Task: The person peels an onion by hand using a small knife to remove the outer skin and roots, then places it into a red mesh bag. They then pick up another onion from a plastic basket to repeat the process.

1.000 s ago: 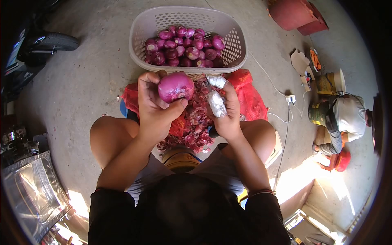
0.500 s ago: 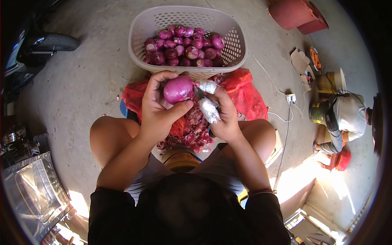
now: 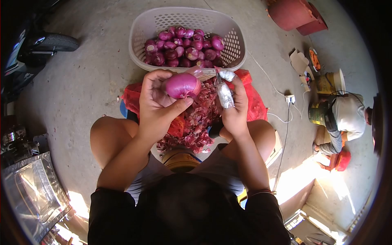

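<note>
Right hand point(image 3: 234, 110) pulls away, pinching the blade point(image 3: 218, 76), and a flap of skin point(image 3: 195, 72) now lifts, seemingly coming loose from the onion point(image 3: 182, 85), gripped in the left hand point(image 3: 155, 98) near the basket point(image 3: 136, 45)

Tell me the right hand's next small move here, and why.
Probably the right hand should bring its small blade to the onion and catch the loose skin: a thin flap seems to stand off the onion's far edge, the left hand grips the onion, and the blade is apart from it.
</note>
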